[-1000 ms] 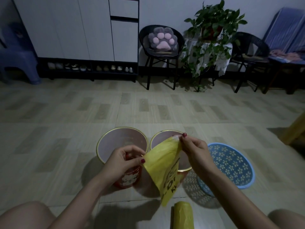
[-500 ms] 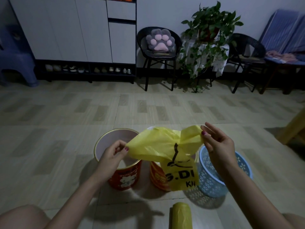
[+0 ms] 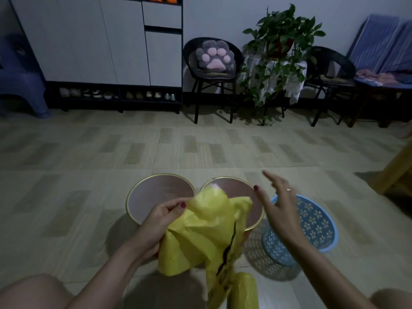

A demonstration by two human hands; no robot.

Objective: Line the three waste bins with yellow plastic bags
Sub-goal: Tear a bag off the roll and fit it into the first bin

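Head view: left hand (image 3: 156, 221) pinches the yellow bag (image 3: 200, 237) above two gold-rimmed bins (image 3: 131, 210). At three o'clock, right hand (image 3: 278, 204) hovers spread wide, empty, over the blue basket (image 3: 321, 230).

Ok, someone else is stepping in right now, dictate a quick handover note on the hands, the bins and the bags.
Left hand: grip closed on the opened yellow plastic bag, held over the two gold-rimmed round bins.
Right hand: open, off the bag, above the blue perforated basket.
Bins stand in a row on the floor: left round bin, middle round bin, blue basket on the right. Roll of yellow bags lies on the floor nearest the person.
Done: one bag pulled open.
Left: no bin looks lined; seat this bag, then line the other two.
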